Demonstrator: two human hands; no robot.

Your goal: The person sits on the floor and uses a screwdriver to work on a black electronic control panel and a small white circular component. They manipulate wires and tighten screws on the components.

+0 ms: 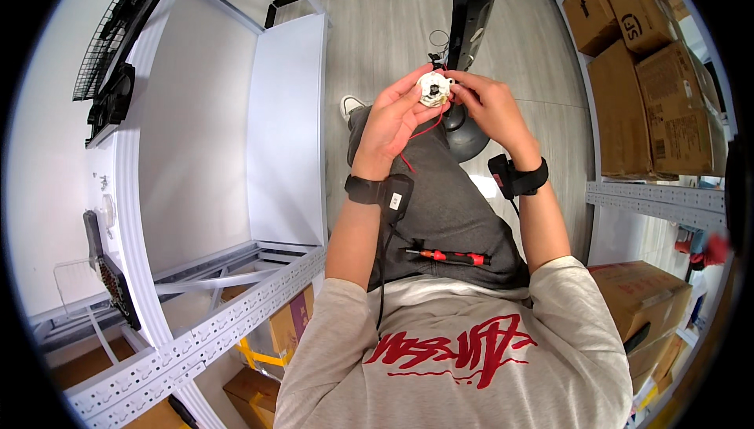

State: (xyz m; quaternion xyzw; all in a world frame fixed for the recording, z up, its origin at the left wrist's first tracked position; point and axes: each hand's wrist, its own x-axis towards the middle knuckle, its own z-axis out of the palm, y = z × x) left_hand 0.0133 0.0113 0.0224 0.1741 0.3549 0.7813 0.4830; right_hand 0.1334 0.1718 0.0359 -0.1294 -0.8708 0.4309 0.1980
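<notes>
A small round white part (434,90) with a dark centre, which looks like a little motor or fan piece, is held up above my lap. My left hand (390,121) cradles it, the thumb and fingers closed on its left side. At its right edge the thumb and bent fingers of my right hand (493,111) pinch it. Red wire (426,129) trails down from the part past my left fingers. Across my lap lies a red and black screwdriver (452,257), its tip toward the left. Both wrists carry strapped black devices.
Just beyond my hands stands a tall black appliance (473,13) on a round black base (468,143). White metal shelving (212,303) runs along the left, holding a black-handled tool (93,233) and wire racks. Cardboard boxes (620,107) fill the right shelves.
</notes>
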